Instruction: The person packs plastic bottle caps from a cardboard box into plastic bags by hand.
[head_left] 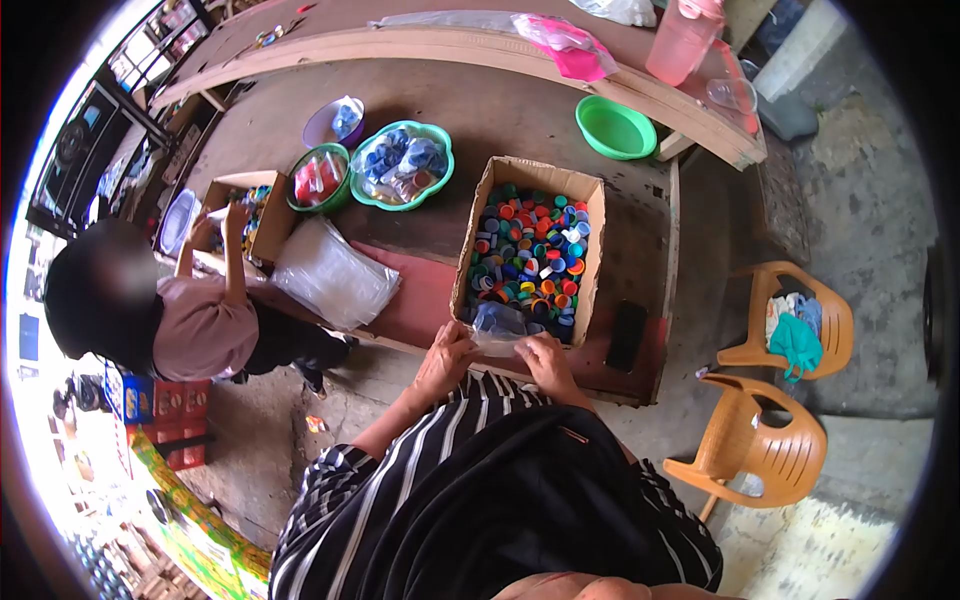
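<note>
A cardboard box (597, 240) full of mixed-colour plastic bottle caps (535, 245) stands on the table in front of me. At its near edge I hold a clear plastic bag (498, 325) with some blue caps showing inside. My left hand (447, 362) pinches one side of the bag, fingers closed. My right hand (545, 362) grips the opposite side, fingers also closed. Part of the bag overlaps the caps in the box. A dark phone-like slab (626, 335) lies right of the box.
Flat plastic bags (335, 275), a turquoise basin (403, 165) of bagged caps, a green bowl (320, 178) and a purple bowl (335, 122) lie left. A person (200, 320) works at another box (270, 225). An empty green basin (615, 128) and orange chairs (765, 440) are right.
</note>
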